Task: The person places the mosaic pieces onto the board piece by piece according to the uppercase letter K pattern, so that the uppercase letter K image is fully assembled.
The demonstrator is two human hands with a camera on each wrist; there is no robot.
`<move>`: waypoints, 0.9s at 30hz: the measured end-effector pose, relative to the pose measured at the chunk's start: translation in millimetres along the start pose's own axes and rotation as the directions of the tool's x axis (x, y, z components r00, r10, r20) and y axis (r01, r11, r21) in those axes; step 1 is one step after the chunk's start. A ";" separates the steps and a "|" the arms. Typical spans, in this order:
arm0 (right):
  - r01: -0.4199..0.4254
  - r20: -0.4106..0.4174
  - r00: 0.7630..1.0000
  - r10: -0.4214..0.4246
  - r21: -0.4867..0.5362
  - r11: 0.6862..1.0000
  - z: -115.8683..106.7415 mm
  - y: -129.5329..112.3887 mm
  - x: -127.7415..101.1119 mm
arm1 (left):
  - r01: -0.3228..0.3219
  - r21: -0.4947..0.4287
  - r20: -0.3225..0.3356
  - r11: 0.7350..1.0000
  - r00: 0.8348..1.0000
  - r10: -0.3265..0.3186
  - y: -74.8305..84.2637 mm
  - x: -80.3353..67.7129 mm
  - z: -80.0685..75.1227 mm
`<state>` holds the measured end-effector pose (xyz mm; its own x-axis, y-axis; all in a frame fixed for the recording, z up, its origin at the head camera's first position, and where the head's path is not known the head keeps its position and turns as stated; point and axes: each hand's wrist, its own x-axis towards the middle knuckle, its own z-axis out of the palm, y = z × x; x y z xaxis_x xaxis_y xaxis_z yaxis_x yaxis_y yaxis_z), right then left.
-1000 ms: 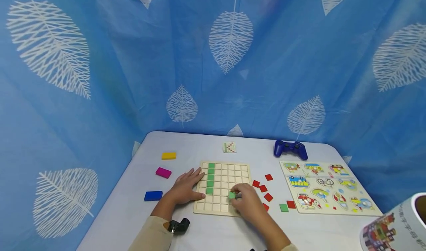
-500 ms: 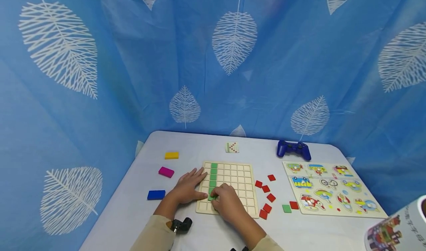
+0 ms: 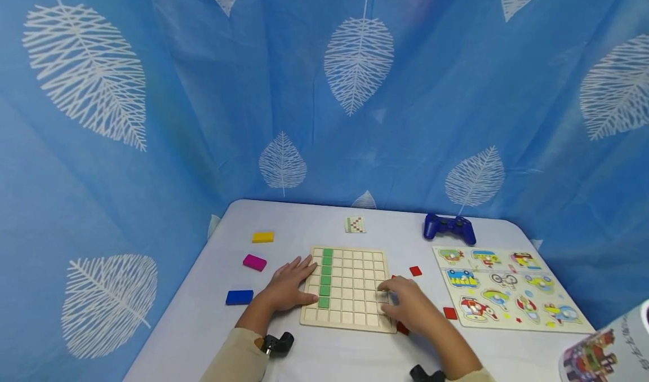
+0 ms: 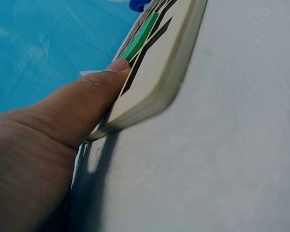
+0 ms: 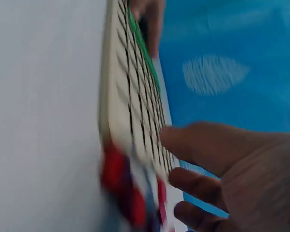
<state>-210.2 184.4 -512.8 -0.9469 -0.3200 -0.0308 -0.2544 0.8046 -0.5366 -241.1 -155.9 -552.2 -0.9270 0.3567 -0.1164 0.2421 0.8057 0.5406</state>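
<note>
A wooden grid board [image 3: 350, 318] lies on the table, with a column of several green tiles [image 3: 325, 280] set in its second column from the left. My left hand [image 3: 286, 287] rests on the board's left edge, fingers spread. In the left wrist view its thumb [image 4: 94, 92] touches the board beside a green tile [image 4: 140, 38]. Over the right edge of the board hovers my right hand [image 3: 410, 303], thumb and fingers parted with nothing visible between them. Red tiles lie near it, one [image 3: 403, 328] partly covered by the hand and another [image 3: 416, 271] just behind it.
A small pattern card [image 3: 355, 225] lies behind the board. Yellow [image 3: 263, 237], magenta [image 3: 254, 262] and blue [image 3: 239, 297] blocks sit at the left. To the right are a blue game controller [image 3: 449, 228], a vehicle peg puzzle [image 3: 512, 292] and a printed cylinder [image 3: 590, 348].
My right hand carried a green tile left, set it at the lower end of the green column, let go and moved back right to the board's edge. The left hand stayed on the board.
</note>
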 end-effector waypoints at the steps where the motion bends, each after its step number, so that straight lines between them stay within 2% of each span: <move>1: -0.043 0.029 0.999 0.043 -0.027 0.999 -11.5 12.8 -6.4 | 0.003 0.001 0.001 1.000 1.000 -0.003 0.2 0.0 -0.1; 3: -0.117 0.089 0.988 0.125 -0.092 0.989 -29.5 37.1 -19.8 | 0.009 0.001 0.002 1.000 1.000 -0.009 0.3 -0.5 0.3; 6: -0.194 0.132 0.968 0.213 -0.144 0.970 -43.5 62.4 -37.9 | 0.016 0.003 0.005 1.000 1.000 -0.016 1.6 -2.0 -0.1; 8: -0.222 0.145 0.960 0.241 -0.137 0.965 -47.8 73.3 -46.0 | 0.019 0.000 0.006 1.000 1.000 -0.019 2.6 -2.4 -0.4; 12: -0.219 0.138 0.963 0.230 -0.091 0.972 -51.9 85.3 -51.5 | 0.022 -0.002 0.004 1.000 1.000 -0.022 4.6 -1.3 -0.4; 22: -0.243 0.113 0.961 0.252 -0.089 0.966 -51.8 94.9 -47.6 | 0.009 -0.014 0.002 1.000 1.000 -0.009 3.7 0.1 1.2; 25: -0.245 0.054 0.967 0.250 -0.076 0.967 -44.1 86.3 -45.3 | 0.010 -0.010 0.000 1.000 1.000 -0.010 2.1 -0.2 1.7; 27: -0.219 -0.002 0.976 0.219 -0.034 0.975 -34.4 71.0 -40.7 | 0.013 -0.006 -0.007 1.000 1.000 -0.013 1.1 -1.0 2.5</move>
<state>-196.5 271.8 -520.6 -0.9800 -0.1353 -0.1458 -0.0478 0.8718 -0.4875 -239.2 -154.2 -553.6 -0.9319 0.3430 -0.1179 0.2283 0.8073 0.5441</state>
